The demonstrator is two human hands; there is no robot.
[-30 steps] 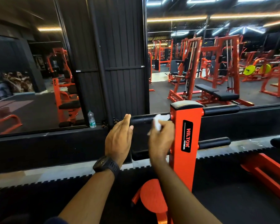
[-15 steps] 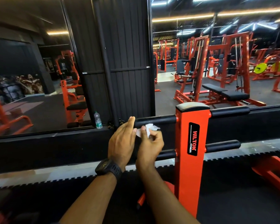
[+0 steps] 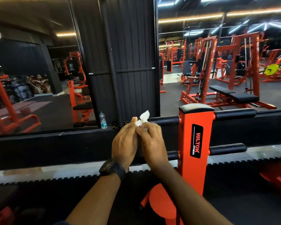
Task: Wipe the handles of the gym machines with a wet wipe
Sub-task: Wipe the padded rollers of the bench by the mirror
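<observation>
Task thing: the crumpled white wet wipe (image 3: pixel 143 118) is bunched between the two hands, its top sticking up above the fingertips. It sits just in front of the free end of the upper-left black foam-padded handle (image 3: pixel 164 120), and I cannot tell whether it touches the handle.
Right grip (image 3: pixel 151 140): clenched on the wipe, fingers curled and pinching its lower part.
Left grip (image 3: pixel 124 142): released, fingers nearly straight, tips against the wipe and its side touching the right grip. A black wristwatch (image 3: pixel 112 169) is on this wrist.
Machine: an orange steel upright post (image 3: pixel 195 143) with a black label carries four padded handles.
Done, as I judge it: the upper-left handle has likely had its pass.
Left: the upper-right handle (image 3: pixel 235 113), lower-right handle (image 3: pixel 227 149) and lower-left handle (image 3: pixel 173 155) are untouched now, and the orange machines in the mirror remain too.
Change from a second ago: the right grip then pressed the wipe on the handle beside the post. Half a second ago the wipe was at the handle's free end.
Change now: the hands have closed together and the wipe is gathered up, probably being refolded.
</observation>
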